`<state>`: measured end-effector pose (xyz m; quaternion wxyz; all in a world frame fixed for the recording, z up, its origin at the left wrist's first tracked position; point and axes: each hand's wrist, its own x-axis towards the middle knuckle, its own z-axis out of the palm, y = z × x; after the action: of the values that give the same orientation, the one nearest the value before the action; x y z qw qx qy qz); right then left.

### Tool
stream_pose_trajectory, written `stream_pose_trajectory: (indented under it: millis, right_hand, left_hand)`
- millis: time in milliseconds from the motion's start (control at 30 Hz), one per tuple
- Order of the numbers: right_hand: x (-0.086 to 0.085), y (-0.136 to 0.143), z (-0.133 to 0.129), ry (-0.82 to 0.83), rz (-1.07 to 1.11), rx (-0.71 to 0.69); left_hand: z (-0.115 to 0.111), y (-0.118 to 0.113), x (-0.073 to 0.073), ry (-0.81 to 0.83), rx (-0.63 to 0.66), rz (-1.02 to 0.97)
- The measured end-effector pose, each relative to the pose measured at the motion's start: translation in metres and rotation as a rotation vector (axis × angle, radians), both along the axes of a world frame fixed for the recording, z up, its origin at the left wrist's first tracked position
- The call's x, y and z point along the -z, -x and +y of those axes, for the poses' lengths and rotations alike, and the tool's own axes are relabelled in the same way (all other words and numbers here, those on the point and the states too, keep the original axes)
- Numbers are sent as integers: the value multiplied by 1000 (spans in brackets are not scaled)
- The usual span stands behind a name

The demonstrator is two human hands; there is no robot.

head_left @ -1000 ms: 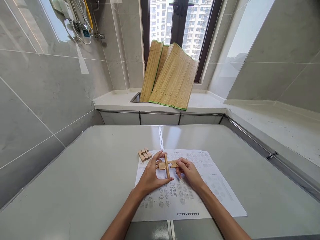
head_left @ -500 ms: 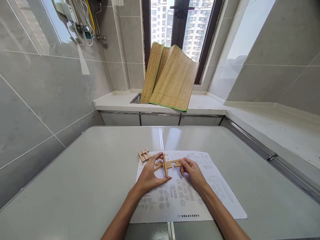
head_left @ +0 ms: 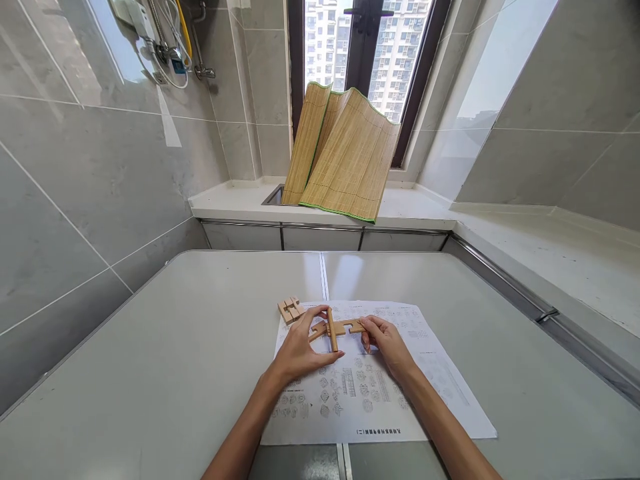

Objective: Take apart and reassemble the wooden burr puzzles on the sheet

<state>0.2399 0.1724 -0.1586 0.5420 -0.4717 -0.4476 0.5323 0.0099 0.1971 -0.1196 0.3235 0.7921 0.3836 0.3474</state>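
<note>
Between the thumb and fingers of my left hand (head_left: 303, 348) stands a wooden puzzle piece (head_left: 333, 331), held near upright by its two ends. My right hand (head_left: 387, 341) pinches the right end of a flat notched wooden piece (head_left: 354, 326), whose left part meets the upright one. Another notched wooden piece (head_left: 319, 330) slants off to the left, partly behind my left fingers. Whether these pieces are locked together or only touching, I cannot tell. Just beyond my left hand lies a small group of wooden pieces (head_left: 291, 311) at the paper's upper left corner.
A large printed sheet (head_left: 405, 417) with small puzzle diagrams lies under my hands on the pale table (head_left: 150, 360). A folded bamboo mat (head_left: 353, 160) leans against the window on the white ledge (head_left: 425, 212). Tiled walls rise on both sides.
Both hands keep nearly the same hold on the wooden pieces. The whole view has shifted very slightly.
</note>
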Motion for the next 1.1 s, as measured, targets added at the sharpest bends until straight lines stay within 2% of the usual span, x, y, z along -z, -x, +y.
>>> stream_pose_trajectory:
  millis: [433,667,800,967,1100]
  right_hand:
    - [1,6,2,-13,13,35]
    - [3,3,2,2,72,15]
    - [2,4,2,-6,63,15]
    - [5,-2,5,11,116,140]
    - [8,-8,7,-1,105,218]
  left_hand:
    - [-1,0,2,-26,-52,-24]
    - [1,3,-4,-7,12,-3]
    - [0,2,-4,-13,-14,-4]
    - [6,9,2,15,-130,-50]
    - [15,18,7,-46,-143,25]
